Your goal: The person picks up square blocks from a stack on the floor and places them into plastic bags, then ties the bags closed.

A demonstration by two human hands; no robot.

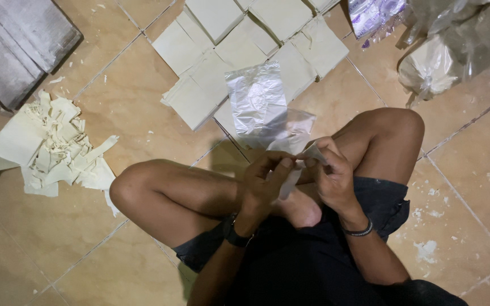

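We sit cross-legged on the tiled floor (pixel 143 113), both hands meeting over our lap. Left hand (pixel 265 181) and right hand (pixel 330 175) both pinch one clear plastic bag (pixel 262 107) at its lower edge; fingers are closed on it, thumbs against forefingers. The right hand also seems to hold a small pale folded piece (pixel 315 151) at the bag's mouth, though we can't tell exactly what it is.

Key relation: the bag's long axis runs up and away from the fingers, toward the stacks of square wrappers (pixel 245 51), tilted a little to the left. The gripped end is the near end; the free end hangs above the stacks, well clear of our knees. Both hands are equally near, touching the bag side by side, left hand slightly lower.

Off to the left lies a heap of pale trimmed scraps (pixel 52 147), well apart from the hands. Filled plastic bags (pixel 438 62) sit top right, beyond the right knee.
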